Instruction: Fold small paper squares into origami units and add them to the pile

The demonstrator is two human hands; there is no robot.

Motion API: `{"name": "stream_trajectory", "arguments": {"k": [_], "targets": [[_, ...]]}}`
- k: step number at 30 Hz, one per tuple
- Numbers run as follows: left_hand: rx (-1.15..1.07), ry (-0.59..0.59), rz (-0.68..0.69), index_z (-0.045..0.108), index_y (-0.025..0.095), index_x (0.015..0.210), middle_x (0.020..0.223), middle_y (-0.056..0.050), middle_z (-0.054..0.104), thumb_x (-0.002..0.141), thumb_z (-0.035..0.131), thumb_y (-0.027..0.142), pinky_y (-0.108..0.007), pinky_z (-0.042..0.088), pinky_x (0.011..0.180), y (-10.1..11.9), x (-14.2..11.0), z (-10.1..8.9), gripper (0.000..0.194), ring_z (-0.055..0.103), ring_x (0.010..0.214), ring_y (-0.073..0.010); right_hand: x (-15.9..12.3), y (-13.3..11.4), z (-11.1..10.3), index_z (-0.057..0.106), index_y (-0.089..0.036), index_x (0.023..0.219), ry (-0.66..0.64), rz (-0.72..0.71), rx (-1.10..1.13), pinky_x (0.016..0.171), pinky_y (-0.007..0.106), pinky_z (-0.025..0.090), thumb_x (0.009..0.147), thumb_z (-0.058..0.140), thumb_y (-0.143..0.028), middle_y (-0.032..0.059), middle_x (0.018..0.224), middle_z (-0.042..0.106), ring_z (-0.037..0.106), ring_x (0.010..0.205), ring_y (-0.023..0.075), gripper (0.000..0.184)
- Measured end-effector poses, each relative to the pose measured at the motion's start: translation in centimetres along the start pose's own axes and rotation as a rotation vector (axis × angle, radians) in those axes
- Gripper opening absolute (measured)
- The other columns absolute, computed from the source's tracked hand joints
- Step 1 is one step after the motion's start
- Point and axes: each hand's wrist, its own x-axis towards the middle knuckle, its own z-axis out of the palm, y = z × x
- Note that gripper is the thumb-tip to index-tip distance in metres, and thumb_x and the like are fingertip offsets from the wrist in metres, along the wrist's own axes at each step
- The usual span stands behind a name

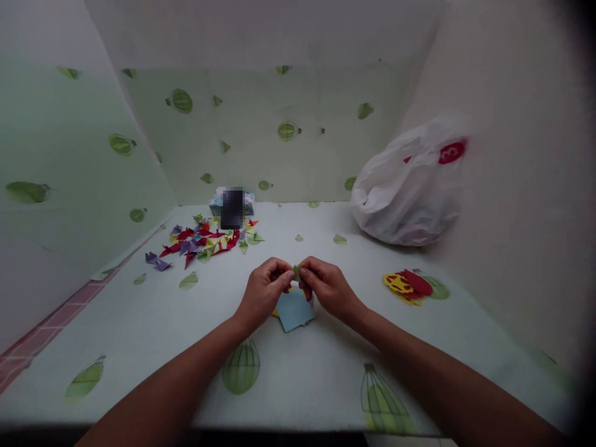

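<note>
Between my two hands is a small folded piece of green paper [297, 273], pinched by the fingertips of both. My left hand [267, 287] is closed on its left side, thumb toward me. From the other side my right hand [328, 282] grips it, fingers curled. Much of the paper is hidden by the fingers. Just below the hands, a light blue square sheet of paper [295, 309] lies on the table, with yellow paper partly showing under it.
Many folded paper figures [205, 239] in several colours lie in a heap at the back left. Behind them are a tissue box [250, 203] and a blurred dark object [231, 210]. Red and yellow paper cutouts [410, 285] lie right; a white plastic bag [410, 192] stands behind.
</note>
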Motion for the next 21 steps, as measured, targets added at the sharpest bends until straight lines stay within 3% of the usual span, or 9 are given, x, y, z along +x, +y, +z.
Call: {"name": "stream_trajectory", "arguments": {"k": [7, 11, 17, 21], "targets": [[-0.354, -0.087, -0.165, 0.063, 0.015, 0.079, 0.061, 0.004, 0.054, 0.081, 0.073, 0.034, -0.02, 0.036, 0.056, -0.45, 0.21, 0.08, 0.022, 0.045, 0.056, -0.0067, 0.13, -0.41, 0.04, 0.056, -0.018, 0.081, -0.041, 0.121, 0.303, 0.05, 0.024, 0.045, 0.089, 0.063, -0.04, -0.0038, 0.062, 0.06, 0.057, 0.048, 0.0094, 0.024], [-0.439, -0.1, -0.194, 0.065, 0.015, 0.08, 0.06, 0.004, 0.054, 0.078, 0.077, 0.033, -0.018, 0.036, 0.054, -0.45, 0.48, 0.14, 0.022, 0.046, 0.055, -0.0053, 0.21, -0.47, 0.07, 0.056, -0.018, 0.081, -0.04, 0.138, 0.387, 0.048, 0.022, 0.046, 0.086, 0.067, -0.038, -0.0044, 0.062, 0.059, 0.057, 0.047, 0.0086, 0.024], [-0.463, -0.092, -0.244, 0.065, 0.014, 0.081, 0.062, 0.003, 0.059, 0.071, 0.082, 0.033, -0.018, 0.043, 0.055, -0.13, 0.36, 0.1, 0.028, 0.053, 0.056, -0.0065, 0.24, -0.29, 0.0, 0.053, -0.019, 0.084, -0.06, 0.119, 0.348, 0.047, 0.023, 0.045, 0.087, 0.063, -0.035, -0.0034, 0.064, 0.061, 0.056, 0.047, 0.0094, 0.019], [-0.415, -0.086, -0.245, 0.063, 0.014, 0.081, 0.063, 0.002, 0.062, 0.072, 0.081, 0.033, -0.02, 0.048, 0.058, 0.07, 0.2, 0.13, 0.028, 0.057, 0.057, -0.008, 0.1, -0.28, 0.02, 0.052, -0.019, 0.085, -0.021, 0.033, 0.123, 0.048, 0.023, 0.042, 0.088, 0.057, -0.026, -0.0046, 0.061, 0.057, 0.054, 0.049, 0.0098, 0.008]]}}
